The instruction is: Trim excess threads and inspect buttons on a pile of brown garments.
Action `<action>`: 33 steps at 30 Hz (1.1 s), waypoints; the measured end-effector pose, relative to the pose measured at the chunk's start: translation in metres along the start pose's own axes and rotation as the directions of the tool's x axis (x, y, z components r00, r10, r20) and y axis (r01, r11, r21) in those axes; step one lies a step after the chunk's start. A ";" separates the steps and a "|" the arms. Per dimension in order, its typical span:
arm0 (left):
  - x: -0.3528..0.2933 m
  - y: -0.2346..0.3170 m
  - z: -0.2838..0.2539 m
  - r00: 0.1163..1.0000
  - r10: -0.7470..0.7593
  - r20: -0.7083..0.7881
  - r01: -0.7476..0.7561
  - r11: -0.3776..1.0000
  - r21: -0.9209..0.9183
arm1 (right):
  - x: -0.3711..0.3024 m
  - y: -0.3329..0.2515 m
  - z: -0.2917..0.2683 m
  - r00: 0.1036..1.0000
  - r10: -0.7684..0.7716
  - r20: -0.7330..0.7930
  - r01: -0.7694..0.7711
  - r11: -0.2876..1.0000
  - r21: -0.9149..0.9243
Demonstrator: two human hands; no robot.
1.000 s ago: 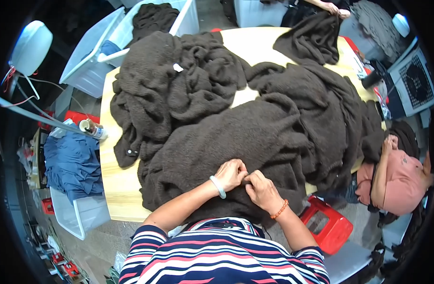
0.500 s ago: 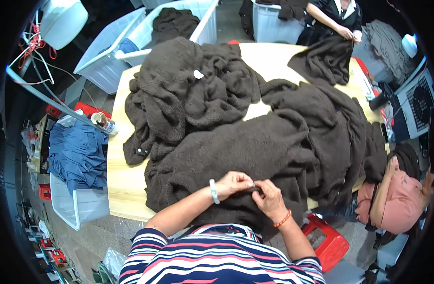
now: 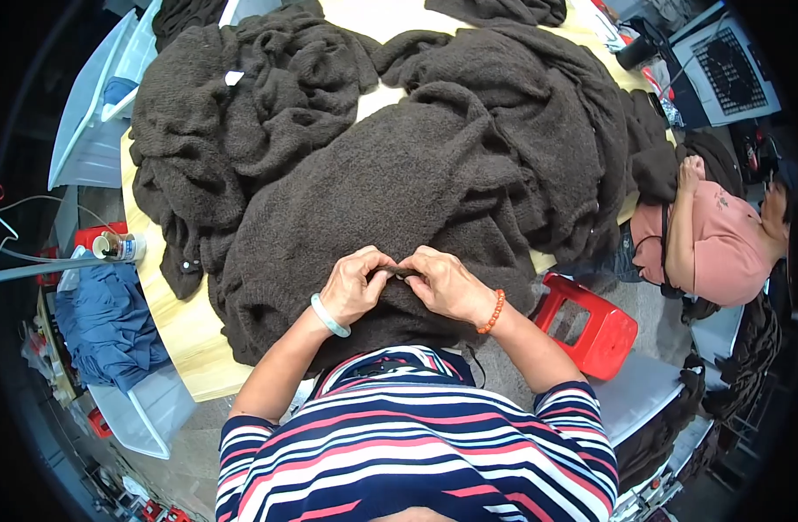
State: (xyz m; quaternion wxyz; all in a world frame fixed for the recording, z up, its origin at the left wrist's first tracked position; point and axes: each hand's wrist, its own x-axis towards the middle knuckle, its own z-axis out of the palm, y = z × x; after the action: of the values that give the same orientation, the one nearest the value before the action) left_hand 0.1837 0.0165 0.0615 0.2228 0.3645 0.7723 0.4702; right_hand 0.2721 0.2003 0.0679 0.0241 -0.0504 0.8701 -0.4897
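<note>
A large dark brown knitted garment [image 3: 347, 196] lies spread and rumpled over the table's near side and hangs toward me. My left hand [image 3: 357, 280], with a pale bangle at its wrist, pinches a fold of this cloth. Close beside it, my right hand [image 3: 447, 283], wearing an orange beaded bracelet, grips the same fold. The fingertips of both almost meet, and the short stretch of edge between them is raised. Whatever small detail sits under the fingertips is too small to make out.
More brown knitwear [image 3: 190, 130] is heaped on the wooden table [image 3: 186, 348]. A blue cloth pile [image 3: 107, 322] fills a bin at left, near a jar [image 3: 112, 246]. At right stand a red stool [image 3: 586, 326] and a seated person in a pink top [image 3: 730, 235].
My view has tipped down toward my body, so the table's far side slides up and out. Both hands keep their pinch, now more level and knuckles up, with the cloth edge between them.
</note>
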 end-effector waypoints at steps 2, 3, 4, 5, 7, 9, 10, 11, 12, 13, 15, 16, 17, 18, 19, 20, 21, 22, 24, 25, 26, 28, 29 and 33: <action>-0.002 -0.003 0.002 1.000 -0.024 0.003 0.024 1.000 -0.018 | -0.002 0.003 0.004 1.000 -0.005 -0.024 0.006 1.000 0.003; -0.002 -0.003 0.002 0.999 -0.047 -0.004 0.047 0.998 -0.033 | -0.003 0.004 0.005 0.999 -0.020 -0.043 0.020 1.000 0.002; -0.002 -0.002 0.001 0.998 -0.058 0.006 0.058 0.997 -0.041 | -0.003 0.004 0.005 0.999 -0.016 -0.045 0.016 1.000 0.004; -0.002 -0.001 0.000 0.998 -0.059 0.010 0.060 0.997 -0.041 | -0.004 0.004 0.005 0.998 -0.015 -0.054 0.015 1.000 0.010; -0.002 0.000 -0.001 0.991 -0.119 0.058 0.123 0.990 -0.074 | -0.004 0.005 0.006 0.998 -0.015 -0.060 0.016 1.000 0.020; -0.003 -0.003 -0.002 0.992 -0.107 0.074 0.112 0.991 -0.068 | -0.003 0.005 0.005 0.999 -0.039 -0.023 0.039 0.999 -0.012; -0.004 -0.003 -0.002 0.992 -0.091 0.089 0.097 0.993 -0.063 | -0.002 0.006 0.004 0.999 -0.038 -0.022 0.038 0.999 -0.010; -0.004 -0.004 -0.003 0.992 -0.094 0.089 0.100 0.993 -0.064 | -0.002 0.006 0.003 0.996 -0.087 -0.019 0.087 0.996 0.023; -0.004 -0.004 -0.004 0.991 -0.084 0.108 0.092 0.993 -0.071 | 0.000 0.006 0.001 0.991 -0.136 -0.017 0.137 0.989 0.057; -0.004 -0.004 -0.006 0.989 -0.074 0.127 0.084 0.993 -0.078 | 0.001 0.006 -0.002 0.991 -0.135 -0.015 0.136 0.989 0.060; -0.004 0.001 -0.010 0.988 -0.077 0.135 0.091 0.990 -0.106 | 0.005 0.004 -0.011 0.988 -0.145 0.053 0.138 0.982 0.128; -0.004 0.003 -0.011 0.987 -0.076 0.145 0.095 0.986 -0.134 | 0.005 0.004 -0.014 0.988 -0.124 0.088 0.110 0.982 0.151; -0.004 0.003 -0.012 0.987 -0.079 0.143 0.098 0.986 -0.134 | 0.007 0.002 -0.018 0.988 -0.125 0.091 0.110 0.982 0.153; -0.003 0.003 -0.013 0.987 -0.063 0.150 0.086 0.985 -0.150 | 0.009 -0.001 -0.024 0.984 -0.051 0.172 0.017 0.981 0.195; -0.003 0.003 -0.014 0.987 -0.047 0.156 0.073 0.983 -0.166 | 0.010 -0.002 -0.026 0.967 0.019 0.254 -0.079 0.970 0.229; -0.004 0.003 -0.015 0.987 -0.048 0.155 0.073 0.983 -0.166 | 0.008 0.005 -0.021 0.973 -0.010 0.230 -0.057 0.958 0.283; -0.005 0.002 -0.015 0.987 -0.055 0.153 0.086 0.975 -0.207 | 0.008 0.005 -0.020 0.973 -0.011 0.232 -0.056 0.958 0.281; -0.006 0.002 -0.015 0.987 -0.062 0.151 0.098 0.964 -0.247 | 0.006 0.004 -0.017 0.962 0.082 0.262 -0.176 0.916 0.360; -0.007 0.003 -0.017 0.986 -0.067 0.150 0.107 0.956 -0.272 | 0.004 0.003 -0.013 0.939 0.168 0.300 -0.290 0.856 0.428; -0.008 0.003 -0.017 0.986 -0.073 0.151 0.116 0.948 -0.296 | 0.003 0.003 -0.011 0.942 0.173 0.288 -0.306 0.797 0.521; -0.010 0.007 -0.016 0.992 -0.052 0.112 0.082 0.957 -0.277 | 0.003 0.001 -0.010 0.944 0.179 0.277 -0.316 0.728 0.608; -0.012 0.015 -0.016 0.997 0.077 0.003 -0.077 0.996 -0.053 | 0.004 -0.001 -0.011 0.965 0.202 0.169 -0.262 0.794 0.548; -0.018 0.024 -0.013 0.990 0.125 -0.068 -0.114 0.982 0.151 | 0.004 -0.002 -0.013 0.974 0.223 0.050 -0.219 0.848 0.482; -0.032 0.017 -0.011 0.991 0.077 -0.107 -0.001 0.817 0.576 | 0.000 -0.063 -0.056 0.983 -0.101 0.152 0.027 0.904 0.426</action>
State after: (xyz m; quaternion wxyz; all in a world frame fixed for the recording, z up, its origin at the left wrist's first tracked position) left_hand 0.2025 -0.0093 0.0818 0.0438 0.4003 0.8828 0.2419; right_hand 0.2713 0.2156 0.1511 0.0925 -0.1142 0.7361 -0.6608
